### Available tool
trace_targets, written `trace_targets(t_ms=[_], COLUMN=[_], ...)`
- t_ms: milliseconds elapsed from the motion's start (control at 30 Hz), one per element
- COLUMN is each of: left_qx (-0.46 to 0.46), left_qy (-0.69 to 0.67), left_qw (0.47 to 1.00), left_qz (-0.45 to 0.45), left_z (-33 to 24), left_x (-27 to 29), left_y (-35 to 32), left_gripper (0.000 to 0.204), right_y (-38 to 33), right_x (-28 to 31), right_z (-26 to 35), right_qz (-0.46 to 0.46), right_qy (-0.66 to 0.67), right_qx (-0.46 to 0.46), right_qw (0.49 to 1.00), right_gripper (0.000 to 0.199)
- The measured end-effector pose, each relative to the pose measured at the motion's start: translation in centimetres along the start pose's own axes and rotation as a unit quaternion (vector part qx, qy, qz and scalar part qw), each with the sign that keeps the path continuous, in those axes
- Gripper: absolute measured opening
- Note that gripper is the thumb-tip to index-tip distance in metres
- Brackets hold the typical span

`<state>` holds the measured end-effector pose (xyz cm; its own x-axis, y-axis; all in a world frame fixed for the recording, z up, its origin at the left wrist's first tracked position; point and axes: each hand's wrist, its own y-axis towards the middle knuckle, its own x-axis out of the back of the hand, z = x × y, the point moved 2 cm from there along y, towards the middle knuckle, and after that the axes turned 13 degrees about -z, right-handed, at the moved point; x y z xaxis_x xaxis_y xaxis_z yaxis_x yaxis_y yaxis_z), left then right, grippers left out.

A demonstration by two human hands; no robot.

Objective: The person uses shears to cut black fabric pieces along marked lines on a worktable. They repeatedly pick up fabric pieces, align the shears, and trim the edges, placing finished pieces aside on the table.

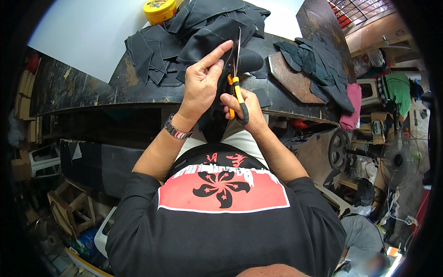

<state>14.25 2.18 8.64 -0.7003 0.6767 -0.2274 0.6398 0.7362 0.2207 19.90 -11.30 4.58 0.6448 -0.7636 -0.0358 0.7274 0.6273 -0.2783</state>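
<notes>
In my right hand (244, 109) I grip a pair of scissors (238, 92) with yellow and black handles, fingers wrapped through the loops. The blades point away from me, beside my left fingertips. My left hand (201, 83) has its index finger stretched along the blades and its thumb pressed close under it. A dark fabric piece seems to be pinched there and hangs between my hands; it is hard to separate from the dark background. Just beyond lies a heap of black fabric pieces (207, 41) with pale outlines along their edges.
The dark worn table (106, 94) carries white sheets (87, 37), a yellow round tub (159, 10), a brown board (290, 78) and more dark cut pieces (318, 69). A pink cloth (350, 106) hangs at the right corner. A fan (399, 159) stands far right; stools stand left.
</notes>
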Motion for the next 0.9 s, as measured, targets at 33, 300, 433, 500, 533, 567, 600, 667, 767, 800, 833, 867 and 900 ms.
trace_targets(t_ms=[33,300,433,500,533,567,600,667,767,800,833,867,900], left_qx=[0.01,0.078,0.068,0.059,0.045,0.038,0.025,0.038,0.037,0.029,0.037,0.038,0.04], left_qy=[-0.009,-0.102,-0.085,-0.083,-0.086,-0.086,-0.088,-0.086,-0.087,-0.09,-0.087,-0.086,-0.086], left_qw=[1.0,0.992,0.994,0.994,0.995,0.995,0.995,0.995,0.995,0.995,0.995,0.995,0.995], left_qz=[0.001,-0.016,-0.016,-0.033,-0.034,-0.037,-0.038,-0.036,-0.028,-0.024,-0.027,-0.028,-0.029], left_z=[0.2,1.0,1.1,1.2,1.2,1.3,1.3,1.4,1.6,1.6,1.7,1.8,1.8], left_x=[0.1,-0.3,-0.2,-0.3,-0.3,-0.4,-0.5,-0.4,-0.2,-0.2,-0.2,-0.1,-0.1], left_y=[-0.1,-0.8,-1.1,-1.2,-1.2,-1.2,-1.2,-1.1,-1.0,-0.9,-0.9,-0.8,-0.8], left_gripper=[0.037,0.04,0.041,0.041,0.041,0.041,0.042,0.042,0.042,0.042,0.042,0.042,0.042], right_y=[0.0,0.1,0.2,0.1,0.1,0.1,0.0,-0.1,-0.3,-0.4,-0.4,-0.4,-0.4], right_x=[0.0,0.1,-0.1,-0.2,-0.3,-0.3,-0.2,-0.2,-0.2,-0.3,-0.3,-0.3,-0.3], right_z=[-0.2,-1.3,-1.5,-1.6,-1.6,-1.6,-1.6,-1.6,-1.6,-1.7,-1.7,-1.8,-1.8], right_qz=[0.009,0.034,0.025,0.024,0.021,0.021,0.019,0.014,0.002,-0.003,-0.007,-0.005,-0.002], right_qy=[0.011,0.054,0.064,0.075,0.081,0.08,0.08,0.078,0.077,0.081,0.085,0.085,0.086], right_qx=[0.008,-0.021,-0.015,-0.011,-0.01,-0.014,-0.019,-0.025,-0.025,-0.022,-0.019,-0.019,-0.019], right_qw=[1.0,0.998,0.998,0.997,0.996,0.996,0.996,0.997,0.997,0.996,0.996,0.996,0.996], right_gripper=[0.039,0.037,0.038,0.039,0.039,0.039,0.039,0.039,0.038,0.037,0.037,0.036,0.036])
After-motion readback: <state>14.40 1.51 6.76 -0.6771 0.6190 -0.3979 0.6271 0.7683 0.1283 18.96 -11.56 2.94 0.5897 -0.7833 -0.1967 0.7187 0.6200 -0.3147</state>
